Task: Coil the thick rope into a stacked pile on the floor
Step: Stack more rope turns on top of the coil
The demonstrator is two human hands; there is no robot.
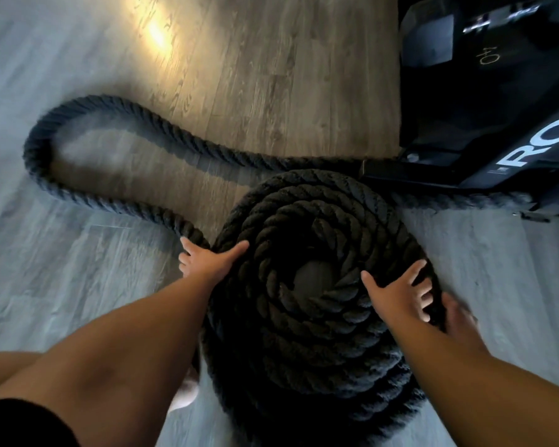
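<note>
**A:** What is seen nearest?

**B:** Two bare forearms are stretched forward over the coiled pile [288, 343]. It is stacked several turns high on the floor [78, 285], just ahead of the person.

**A:** How are the hands held?

**B:** The left hand [208, 259] is closed on the rope [162, 217] where the loose strand meets the pile's left edge. The thumb is laid across the top turn, and the fingers are curled over the strand's outer side. The right hand [397, 295] is laid on the pile's right rim with fingers spread and straight, and nothing is gripped. Its outer edge is blurred.

**A:** And farther off?

**B:** From the left hand the loose strand is laid out leftward in a wide loop. It is then led back behind the pile and rightward along the base of a black machine [497, 124] marked with white letters. A patch of light is seen on the planks beyond.
</note>
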